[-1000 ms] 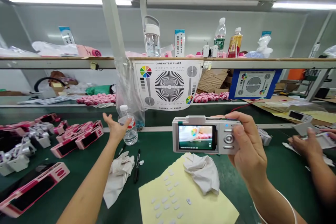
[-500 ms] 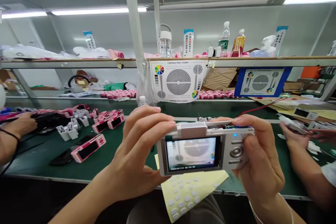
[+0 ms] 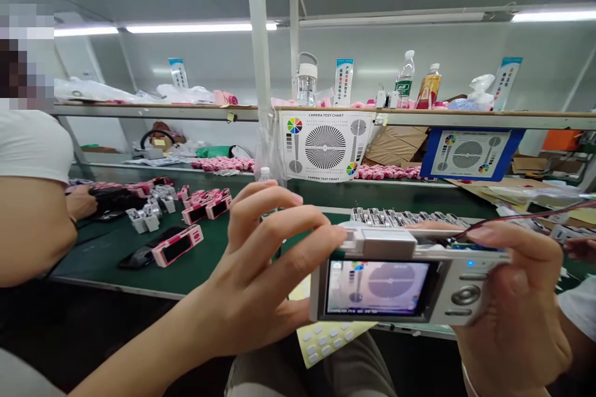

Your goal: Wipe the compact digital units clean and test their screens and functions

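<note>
Both my hands hold up a silver digital camera [image 3: 447,285], its back towards me. My left hand [image 3: 261,267] grips its left end, fingertips on the top edge and thumb underneath. My right hand [image 3: 521,298] is closed round the right end, beside the round button pad. The lit screen [image 3: 377,288] shows the test chart pattern, and a blue light glows above the buttons. The top of the casing looks open, with wires at its right. Beyond it, a camera test chart [image 3: 325,146] hangs from the shelf. Below lies a yellow sheet of white stickers [image 3: 326,341] on my lap.
Pink cameras [image 3: 177,245] and white camera parts [image 3: 144,218] lie on the green bench at left. Silver camera bodies [image 3: 395,217] stand in a row behind my camera. A second chart in a blue frame [image 3: 470,154] hangs at right. Co-workers sit on both sides.
The camera and both hands have moved right and slightly down in view. The chart on its screen has shifted. A co-worker's arm shows more at left.
</note>
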`<state>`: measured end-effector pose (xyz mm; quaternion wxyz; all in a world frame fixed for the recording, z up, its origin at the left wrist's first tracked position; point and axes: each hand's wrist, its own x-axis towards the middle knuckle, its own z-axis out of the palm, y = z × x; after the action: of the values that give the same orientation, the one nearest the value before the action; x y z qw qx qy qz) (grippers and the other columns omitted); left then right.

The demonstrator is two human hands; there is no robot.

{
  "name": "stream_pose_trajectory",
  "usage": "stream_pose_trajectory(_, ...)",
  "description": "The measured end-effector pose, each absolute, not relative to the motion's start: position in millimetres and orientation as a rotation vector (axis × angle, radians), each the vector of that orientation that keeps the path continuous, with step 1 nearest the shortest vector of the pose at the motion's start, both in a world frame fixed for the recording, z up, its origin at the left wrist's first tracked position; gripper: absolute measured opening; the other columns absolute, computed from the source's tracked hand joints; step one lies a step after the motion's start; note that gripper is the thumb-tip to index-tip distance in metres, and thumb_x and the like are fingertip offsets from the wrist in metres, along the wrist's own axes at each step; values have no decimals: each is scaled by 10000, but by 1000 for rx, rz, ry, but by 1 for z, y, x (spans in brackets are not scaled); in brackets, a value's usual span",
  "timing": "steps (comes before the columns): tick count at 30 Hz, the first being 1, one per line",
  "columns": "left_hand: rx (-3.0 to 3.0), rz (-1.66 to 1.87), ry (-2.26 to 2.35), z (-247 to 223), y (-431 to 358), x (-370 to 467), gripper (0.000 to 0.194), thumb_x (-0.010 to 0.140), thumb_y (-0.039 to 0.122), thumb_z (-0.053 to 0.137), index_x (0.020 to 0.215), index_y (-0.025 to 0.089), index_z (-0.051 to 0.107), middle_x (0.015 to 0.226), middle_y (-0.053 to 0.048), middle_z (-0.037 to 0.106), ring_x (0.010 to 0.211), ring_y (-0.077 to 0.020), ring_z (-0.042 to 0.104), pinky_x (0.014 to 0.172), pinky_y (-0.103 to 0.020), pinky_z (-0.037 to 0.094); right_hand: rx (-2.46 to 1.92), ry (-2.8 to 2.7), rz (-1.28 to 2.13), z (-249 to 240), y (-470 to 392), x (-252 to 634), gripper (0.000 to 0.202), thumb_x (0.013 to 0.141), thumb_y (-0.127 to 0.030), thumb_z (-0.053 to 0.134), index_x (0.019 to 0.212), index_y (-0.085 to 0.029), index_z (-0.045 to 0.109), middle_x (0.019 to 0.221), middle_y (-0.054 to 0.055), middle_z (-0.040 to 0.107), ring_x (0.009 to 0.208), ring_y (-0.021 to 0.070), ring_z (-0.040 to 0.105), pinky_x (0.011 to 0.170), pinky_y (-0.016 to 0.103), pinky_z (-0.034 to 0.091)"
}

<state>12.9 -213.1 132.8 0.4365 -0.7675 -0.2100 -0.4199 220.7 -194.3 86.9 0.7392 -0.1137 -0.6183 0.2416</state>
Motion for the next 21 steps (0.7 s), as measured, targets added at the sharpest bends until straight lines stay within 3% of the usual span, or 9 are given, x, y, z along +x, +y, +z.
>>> stream_pose_trajectory(7, -1899, -1063, -486, 130, -209, 11, 332, 701, 322, 669, 978, 159, 585, 900, -62, 583, 914, -233, 504, 911, -403, 412, -166, -1340, 513, 89, -195, 218, 254, 900, -207, 342, 1028, -255, 557, 951, 56, 686, 792, 223, 681, 602, 366, 562)
stream_pose_trajectory(21, -1891, -1068, -512, 130, -210, 9, 268, 724, 342, 634, 966, 234, 593, 864, -41, 602, 907, -234, 511, 895, -407, 425, -178, -1382, 425, 88, -192, 218, 229, 923, -272, 350, 1049, -296, 541, 959, 23, 681, 764, 200, 685, 600, 345, 558)
